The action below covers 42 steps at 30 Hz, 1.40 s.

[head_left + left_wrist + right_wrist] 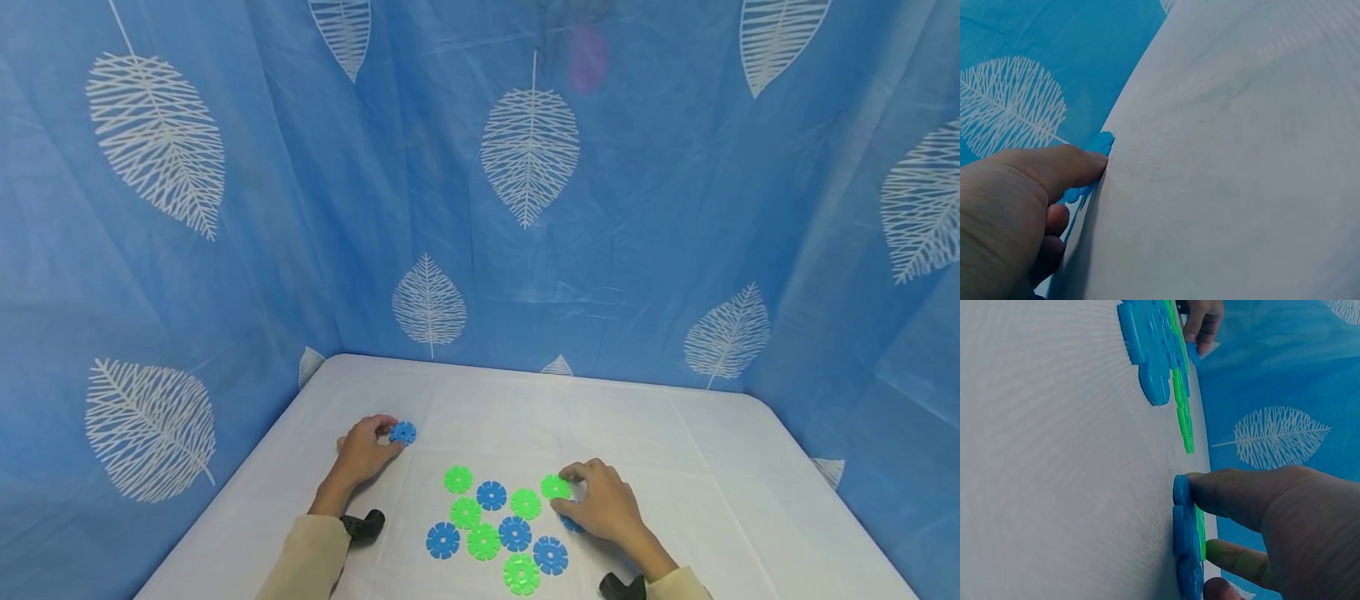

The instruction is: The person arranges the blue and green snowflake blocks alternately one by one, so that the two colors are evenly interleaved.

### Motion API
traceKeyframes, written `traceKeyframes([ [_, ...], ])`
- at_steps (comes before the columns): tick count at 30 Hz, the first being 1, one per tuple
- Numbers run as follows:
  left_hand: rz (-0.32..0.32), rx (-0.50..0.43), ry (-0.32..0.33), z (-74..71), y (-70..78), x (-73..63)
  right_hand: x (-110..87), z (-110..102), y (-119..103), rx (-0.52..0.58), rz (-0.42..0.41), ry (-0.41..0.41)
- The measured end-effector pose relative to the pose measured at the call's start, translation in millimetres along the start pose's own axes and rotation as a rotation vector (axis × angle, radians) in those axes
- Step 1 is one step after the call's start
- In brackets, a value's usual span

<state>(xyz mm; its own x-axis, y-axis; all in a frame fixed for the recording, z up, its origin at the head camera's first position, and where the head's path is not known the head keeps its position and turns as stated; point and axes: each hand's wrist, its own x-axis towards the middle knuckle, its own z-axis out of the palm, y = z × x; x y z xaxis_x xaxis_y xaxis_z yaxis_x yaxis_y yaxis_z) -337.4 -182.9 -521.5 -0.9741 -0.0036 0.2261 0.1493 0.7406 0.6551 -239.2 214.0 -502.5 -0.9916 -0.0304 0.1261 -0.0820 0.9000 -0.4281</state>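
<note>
Green notched disc [553, 486], round with no long axis, lies just left of my right hand [602, 502], whose thumb and forefinger reach its edge; gripping or not, I can't tell. That hand partly hides a blue disc [570, 523]. Well apart, my left hand [364, 451] pinches a second blue notched disc [402, 432].

In the lower left of the frame, a person's left hand [365, 452] pinches a blue, notched, flower-shaped disc [399, 430] above a white cloth-covered table [697, 467]. Nearer the lower centre, the right hand [604, 502] curls thumb and finger about a bright green notched disc [552, 483], beside loosely scattered green and blue discs [470, 509]. Blue fabric printed with white leaves [637, 208] fills the upper frame.
</note>
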Motion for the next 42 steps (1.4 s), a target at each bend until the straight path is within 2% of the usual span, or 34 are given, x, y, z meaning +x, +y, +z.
traceKeyframes([
  [7,-0.015,0.012,-0.036,-3.2,-0.3,-1.0,-0.2,1,0,-0.002,-0.001,-0.002],
  [13,-0.001,0.009,-0.03,-8.1,1.4,-0.5,1.8,2,-1,0.006,-0.002,0.002],
  [26,-0.01,0.022,-0.015,-8.5,0.5,2.1,4.4,4,-2,0.016,-0.009,0.016],
  [42,-0.035,0.017,-0.022,-3.4,1.1,0.0,10.5,-3,0,0.023,-0.016,-0.046],
])
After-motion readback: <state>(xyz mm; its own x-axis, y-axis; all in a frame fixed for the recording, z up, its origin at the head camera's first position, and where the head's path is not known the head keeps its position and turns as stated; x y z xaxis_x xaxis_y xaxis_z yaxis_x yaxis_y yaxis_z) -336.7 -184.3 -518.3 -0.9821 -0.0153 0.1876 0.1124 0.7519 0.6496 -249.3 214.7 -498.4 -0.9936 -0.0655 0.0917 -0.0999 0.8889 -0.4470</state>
